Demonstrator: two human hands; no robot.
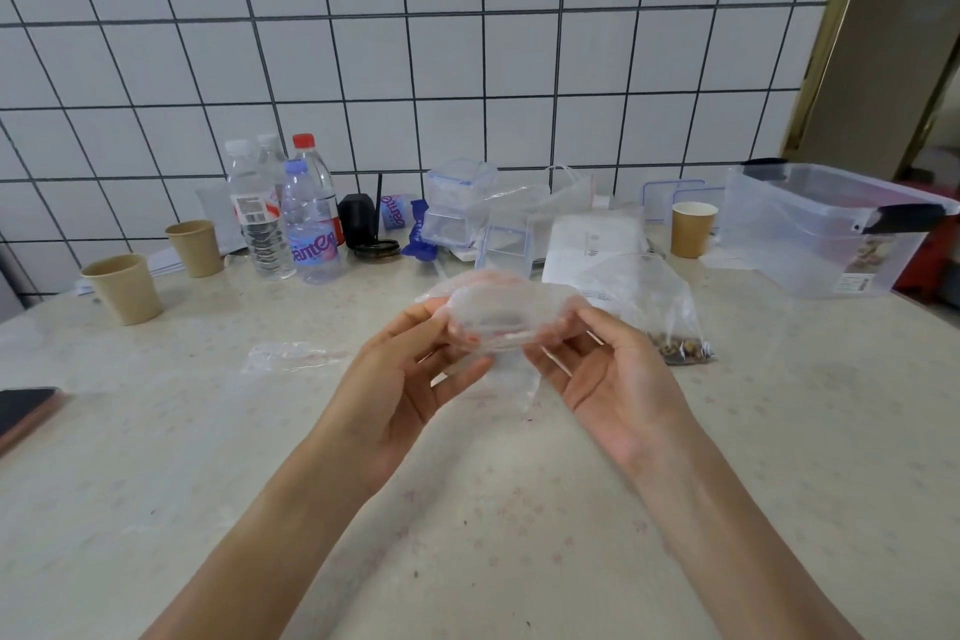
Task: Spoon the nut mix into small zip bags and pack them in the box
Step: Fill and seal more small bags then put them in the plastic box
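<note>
i see my left hand (415,369) and right hand (605,379) pinching an empty zip bag (506,312) by its mouth, held above the middle of the surface (156,431). i judge it light, limp and slippery; best held at the stiffer zip edge.

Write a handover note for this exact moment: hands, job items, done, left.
Left hand and right hand: both pinch one empty zip bag in the air over the table, spreading its mouth.
Nut mix bag: on the table past the right hand, a little mix at its bottom.
Spare zip bag: flat on the table, left.
Box: far right, lidded.
No spoon visible.
Done: no filled small bag visible.
Left: fill, seal, pack.
</note>
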